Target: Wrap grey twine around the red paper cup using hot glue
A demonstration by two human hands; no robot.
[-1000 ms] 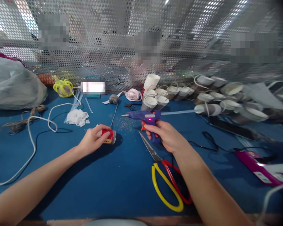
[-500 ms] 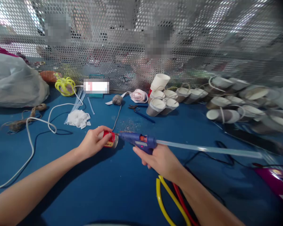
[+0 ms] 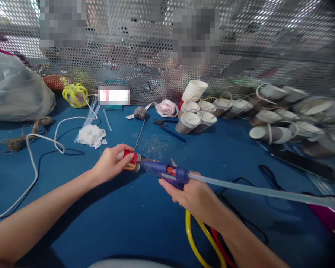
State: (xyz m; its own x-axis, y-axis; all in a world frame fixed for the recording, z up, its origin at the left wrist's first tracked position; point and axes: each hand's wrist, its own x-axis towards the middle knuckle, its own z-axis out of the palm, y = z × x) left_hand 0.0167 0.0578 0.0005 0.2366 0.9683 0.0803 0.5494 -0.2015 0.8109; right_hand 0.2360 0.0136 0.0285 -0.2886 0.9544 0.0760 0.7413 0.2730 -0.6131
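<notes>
My left hand (image 3: pixel 111 163) is closed round a small red and white paper cup (image 3: pixel 134 162) lying on its side, its rim facing right. A grey cord runs from a little ball of grey yarn (image 3: pixel 140 112) down to the cup under my fingers. In my right hand (image 3: pixel 194 191) is a blue hot glue gun (image 3: pixel 167 172), its nozzle at the rim of the cup; I cannot tell whether it touches. A long clear glue stick (image 3: pixel 248 189) sticks out of the gun's back, and a small red light glows on its side.
Pliers (image 3: pixel 171 132) lie beyond the gun, near a pink ribbon roll (image 3: pixel 166 108). Cord-handled paper cups (image 3: pixel 188 123) stand at the back right. White scraps (image 3: pixel 92 136), a white cable (image 3: pixel 35 163) and twine (image 3: pixel 22 139) lie left. Yellow tubing (image 3: pixel 188 230) is below my right wrist.
The view has shifted slightly. My left hand still holds the cup, and the glue gun's nozzle stays at its rim, with the gun's back end tilted a little lower.
</notes>
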